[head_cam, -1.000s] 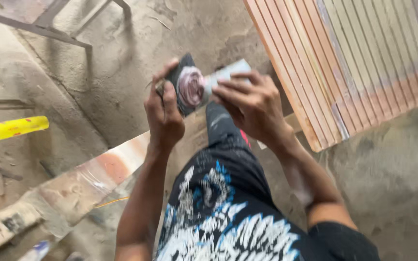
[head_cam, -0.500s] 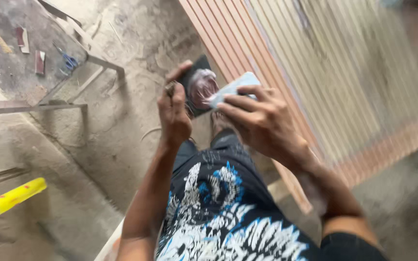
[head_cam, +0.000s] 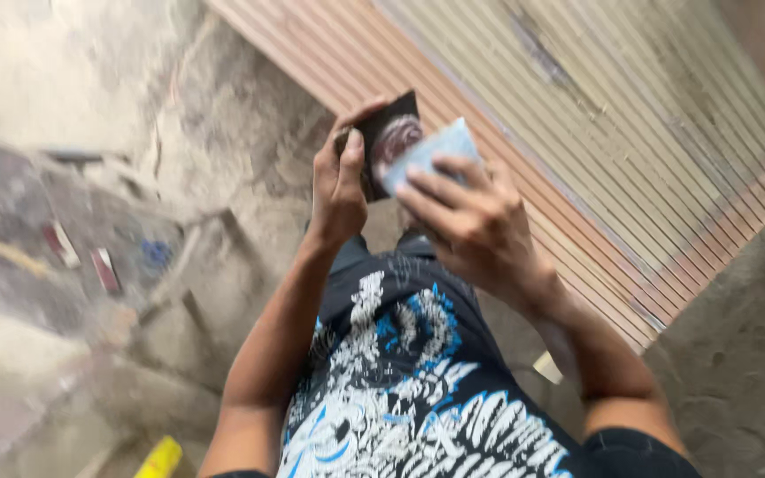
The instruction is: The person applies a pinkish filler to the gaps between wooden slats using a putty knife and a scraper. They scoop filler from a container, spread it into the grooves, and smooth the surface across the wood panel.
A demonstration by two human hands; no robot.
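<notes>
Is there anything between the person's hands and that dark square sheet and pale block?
Nothing visible. The left hand already pinches the dark square sheet, and the right hand grips the pale block, which is pressed against it.

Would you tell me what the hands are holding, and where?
Left hand pinches a dark square sheet by its left edge; right hand grips a pale block at its near end.

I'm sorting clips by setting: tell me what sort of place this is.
Probably a rough woodworking shop. A slatted wooden panel lies on a dusty concrete floor, and the left hand holds a dark square sheet, possibly sandpaper.
</notes>
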